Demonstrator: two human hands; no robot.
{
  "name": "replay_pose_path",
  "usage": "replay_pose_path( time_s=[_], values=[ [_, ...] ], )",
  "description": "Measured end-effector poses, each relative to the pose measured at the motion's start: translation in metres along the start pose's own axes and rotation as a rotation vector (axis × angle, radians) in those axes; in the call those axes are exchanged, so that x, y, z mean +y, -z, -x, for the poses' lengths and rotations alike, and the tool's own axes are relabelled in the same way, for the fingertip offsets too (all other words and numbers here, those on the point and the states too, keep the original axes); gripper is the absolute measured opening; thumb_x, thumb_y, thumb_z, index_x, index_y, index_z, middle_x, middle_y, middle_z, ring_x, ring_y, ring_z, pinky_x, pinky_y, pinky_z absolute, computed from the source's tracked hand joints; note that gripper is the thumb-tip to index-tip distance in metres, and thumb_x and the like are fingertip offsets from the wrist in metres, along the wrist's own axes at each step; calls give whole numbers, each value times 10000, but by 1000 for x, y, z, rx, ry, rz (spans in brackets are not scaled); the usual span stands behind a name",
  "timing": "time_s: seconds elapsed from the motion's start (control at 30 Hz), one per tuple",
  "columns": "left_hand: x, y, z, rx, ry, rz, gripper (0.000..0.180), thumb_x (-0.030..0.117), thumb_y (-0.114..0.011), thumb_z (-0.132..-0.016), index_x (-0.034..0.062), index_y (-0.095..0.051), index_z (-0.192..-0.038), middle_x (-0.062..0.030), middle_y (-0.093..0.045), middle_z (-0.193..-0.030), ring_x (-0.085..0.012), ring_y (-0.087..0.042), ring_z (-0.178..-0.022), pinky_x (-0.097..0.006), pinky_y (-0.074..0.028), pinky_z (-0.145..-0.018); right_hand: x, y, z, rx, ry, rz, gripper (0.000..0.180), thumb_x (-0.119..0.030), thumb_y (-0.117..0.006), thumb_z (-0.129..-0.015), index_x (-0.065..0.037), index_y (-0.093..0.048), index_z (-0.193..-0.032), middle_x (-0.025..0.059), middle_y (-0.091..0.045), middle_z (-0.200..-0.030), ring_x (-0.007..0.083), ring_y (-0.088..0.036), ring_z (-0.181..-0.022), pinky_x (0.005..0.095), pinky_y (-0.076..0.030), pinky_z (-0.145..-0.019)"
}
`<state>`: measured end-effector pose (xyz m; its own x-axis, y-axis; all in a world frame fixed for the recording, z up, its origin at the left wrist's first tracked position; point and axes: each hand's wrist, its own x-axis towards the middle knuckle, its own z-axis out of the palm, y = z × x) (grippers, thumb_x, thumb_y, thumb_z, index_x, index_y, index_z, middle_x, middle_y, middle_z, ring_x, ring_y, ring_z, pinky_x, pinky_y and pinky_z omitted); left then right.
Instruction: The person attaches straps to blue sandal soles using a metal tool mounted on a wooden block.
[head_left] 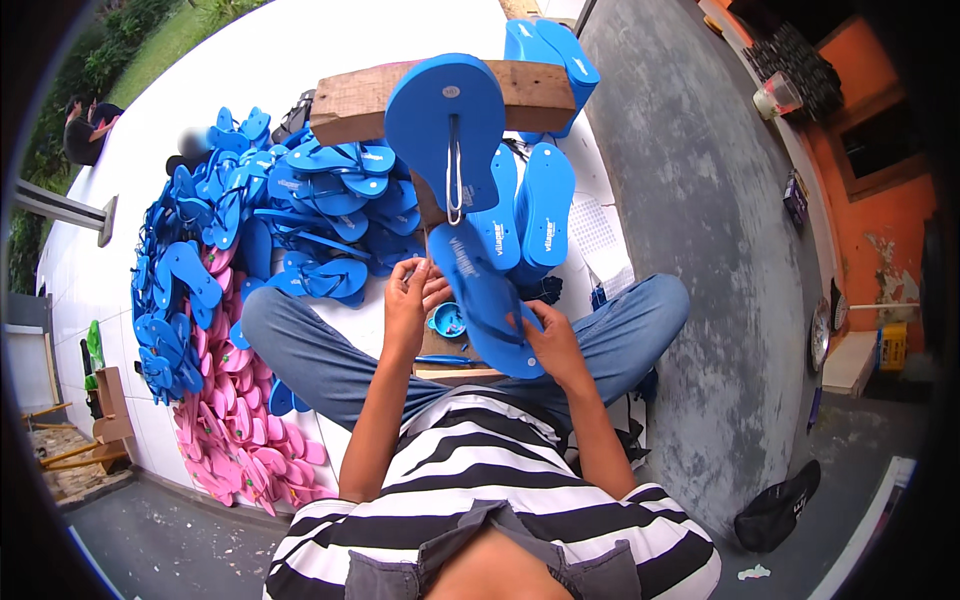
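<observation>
My right hand grips the heel end of a blue flip-flop, held tilted over my lap with its strap on it. Just left of the flip-flop is my left hand, raised, its fingers partly curled and apart, with nothing visible in them. Ahead, a blue sole rests against a wooden block, and a thin metal loop hangs down from the sole's middle. Between my knees sit a small blue cup with bits inside and a slim blue tool.
A large heap of blue flip-flops lies to the left, with pink flip-flops nearer me. Stacked blue soles stand right of the block, beside a printed sheet. Farther right runs a grey ledge. Someone sits far left.
</observation>
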<state>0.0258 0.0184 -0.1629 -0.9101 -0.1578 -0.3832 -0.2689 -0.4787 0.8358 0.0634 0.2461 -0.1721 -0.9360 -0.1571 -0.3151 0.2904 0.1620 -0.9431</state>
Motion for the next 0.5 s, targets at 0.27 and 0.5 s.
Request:
replay_pose_path(
  time_s=[0.27, 0.5],
  values=[
    [-71, 33, -6, -493, -272, -1227, 309, 244, -691, -874, 5, -594, -1044, -170, -666, -946, -294, -661, -842, -395, -535, -696, 25, 21, -31, 448, -62, -145, 299, -286, -579, -998, 11, -613, -986, 2, -606, -787, 48, -518, -710, 225, -422, -633],
    [-181, 35, 1, -918, -523, -1985, 387, 201, -688, -779, 90, -602, -1139, -151, -569, -1084, -300, -569, -1032, -409, -556, -734, 27, 19, -98, 671, 55, 388, 484, -335, -565, -964, 15, -513, -1294, 195, -534, -1219, 329, -507, -1119, 422, -396, -987]
  ],
)
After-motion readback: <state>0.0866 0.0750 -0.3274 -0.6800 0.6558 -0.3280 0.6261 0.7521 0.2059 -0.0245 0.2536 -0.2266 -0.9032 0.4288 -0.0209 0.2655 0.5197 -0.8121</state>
